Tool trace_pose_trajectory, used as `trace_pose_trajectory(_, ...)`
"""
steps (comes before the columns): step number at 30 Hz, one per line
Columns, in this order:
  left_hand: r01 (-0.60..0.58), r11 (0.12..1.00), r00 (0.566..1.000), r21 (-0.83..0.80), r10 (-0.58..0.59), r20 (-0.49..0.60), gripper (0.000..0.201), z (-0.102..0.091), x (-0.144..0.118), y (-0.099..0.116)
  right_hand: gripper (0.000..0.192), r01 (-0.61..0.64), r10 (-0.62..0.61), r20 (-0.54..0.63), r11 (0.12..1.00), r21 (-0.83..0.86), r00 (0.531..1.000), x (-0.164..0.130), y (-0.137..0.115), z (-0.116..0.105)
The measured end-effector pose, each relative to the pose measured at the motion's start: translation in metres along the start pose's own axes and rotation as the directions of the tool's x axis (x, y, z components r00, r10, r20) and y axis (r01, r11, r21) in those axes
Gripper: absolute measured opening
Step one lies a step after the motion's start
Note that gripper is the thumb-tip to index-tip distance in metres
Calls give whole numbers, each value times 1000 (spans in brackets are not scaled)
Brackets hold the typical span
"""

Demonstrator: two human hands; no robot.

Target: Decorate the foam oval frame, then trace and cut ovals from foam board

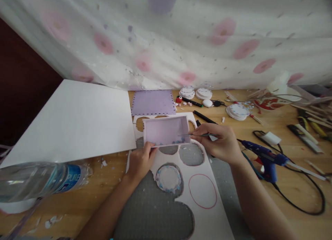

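Note:
A shallow pale-lilac open box [166, 127] is tilted toward me above a cut-up white foam board [218, 217]. My left hand [141, 162] is closed on its near left edge, thumb at the rim. Small blue bits [183, 139] lie along the near inside edge of the box. In my right hand [220, 139], closed by the right side, is a thin pointed metal tool [184, 135]; its tip reaches into the box, and its exact kind is unclear. Below, a white disc with a blue-dotted rim [168, 178] lies in one of the board's round cutouts.
At left are a large white sheet [77, 122] and a plastic water bottle lying sideways [59, 179]. A blue glue gun [267, 158] with its cable lies right. Behind are a lilac panel [153, 102], dotted disc stacks [238, 111] and black markers [204, 117]. A grey mat [153, 215] lies underneath.

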State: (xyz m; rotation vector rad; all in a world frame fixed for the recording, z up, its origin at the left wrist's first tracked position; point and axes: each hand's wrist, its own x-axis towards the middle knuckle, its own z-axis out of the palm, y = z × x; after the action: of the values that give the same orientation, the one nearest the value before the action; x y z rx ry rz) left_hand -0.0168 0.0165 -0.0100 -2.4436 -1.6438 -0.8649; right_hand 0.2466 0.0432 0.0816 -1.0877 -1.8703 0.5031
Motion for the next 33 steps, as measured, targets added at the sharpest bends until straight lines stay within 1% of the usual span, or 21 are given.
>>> trace_pose_trajectory(4, 85, 996, 994, -40, -82, 77, 17, 2, 5, -1, 10, -36, 44, -106, 996, 79, 993, -9, -5, 7)
trace_pose_trajectory(6, 114, 988, 990, -105, -104, 100, 26, 1, 7, -2, 10, -51, 68, -129, 990, 130, 989, -18, -8, 11)
trace_pose_trajectory(9, 116, 969, 992, -219, -101, 80, 42, -2, 6, -1, 8, -91, 118, -130, 975, 200, 985, -35, -10, 22)
trace_pose_trajectory(11, 92, 954, 995, -285, -75, 70, 45, -4, 3, 0, 8, -130, 161, -125, 965, 229, 979, -46, -10, 32)
trace_pose_trajectory(13, 58, 940, 996, -336, -32, 84, 41, -7, -2, 2, 10, -169, 204, -122, 954, 249, 971, -56, -7, 44)
trace_pose_trajectory(16, -3, 929, 995, -369, 41, 96, 31, -9, -7, 5, 10, -218, 261, -135, 938, 270, 956, -66, -3, 60)
trace_pose_trajectory(19, -32, 912, 993, -408, 75, 89, 18, -11, -5, 7, 7, -227, 269, -140, 939, 260, 953, -72, 0, 69)
trace_pose_trajectory(22, -9, 879, 989, -477, 78, 124, 14, -12, 3, 10, 6, -222, 266, -149, 939, 262, 952, -75, 1, 72)
trace_pose_trajectory(27, 9, 842, 977, -539, 108, 185, 15, -8, 11, 14, 6, -210, 269, -172, 931, 300, 948, -76, 3, 75)
trace_pose_trajectory(29, -1, 831, 974, -556, 126, 187, 15, -6, 11, 13, 6, -220, 280, -174, 929, 299, 944, -77, 4, 76)
trace_pose_trajectory(33, -19, 806, 978, -591, 138, 157, 10, -3, 10, 10, 8, -268, 325, -151, 913, 308, 934, -77, 5, 80)
